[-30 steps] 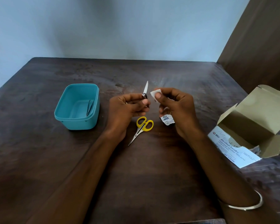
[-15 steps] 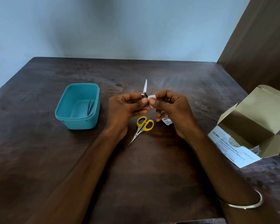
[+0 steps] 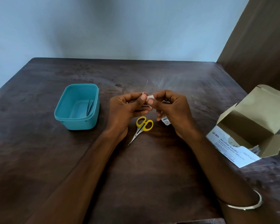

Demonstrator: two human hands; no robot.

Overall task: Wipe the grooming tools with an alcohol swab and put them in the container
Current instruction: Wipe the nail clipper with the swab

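Note:
My left hand (image 3: 128, 107) pinches a small metal grooming tool (image 3: 146, 85); its thin blade stands up above my fingers, seen edge-on and blurred. My right hand (image 3: 170, 109) pinches a white alcohol swab (image 3: 150, 99) against the base of that tool. The torn swab wrapper (image 3: 166, 121) sticks out under my right hand. Yellow-handled scissors (image 3: 141, 127) lie on the table just below both hands, tips pointing toward me. A teal container (image 3: 78, 122) stands to the left, with a metal tool (image 3: 90, 107) leaning inside it.
An open cardboard box of alcohol swabs (image 3: 255, 131) lies at the right edge of the dark wooden table (image 3: 136, 175). A brown panel stands behind it at the right. A wall runs along the table's far edge.
My right hand has brought the swab leftward from apart to the tool, at the base of the blade. The blade has turned edge-on and looks thinner. Scissors and container have not moved.

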